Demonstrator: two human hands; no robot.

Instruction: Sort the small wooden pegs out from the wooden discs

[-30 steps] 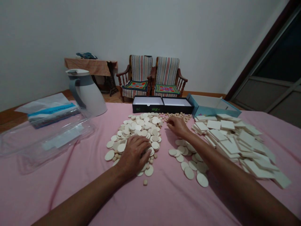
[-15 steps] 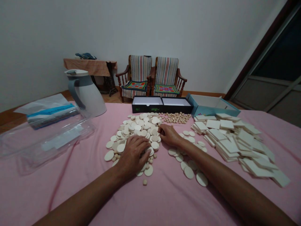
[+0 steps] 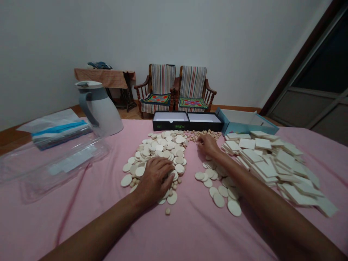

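Pale discs [image 3: 166, 145] heaped on the pink-covered surface [image 3: 174, 235], left hand [image 3: 154, 179] on the heap's near side — thumb apart from bent fingers, right hand [image 3: 208, 145] beside small wooden pieces [image 3: 193, 137] — fingers bunched, cannot tell if holding anything.

Can't tell contents of right hand [image 3: 208, 145]. Can't see disc pile [image 3: 163, 145] beneath left hand [image 3: 155, 177]. Can't read green print [image 3: 179, 126] on black box [image 3: 202, 127]. Can't see clear packaging [image 3: 40, 165] past left edge.
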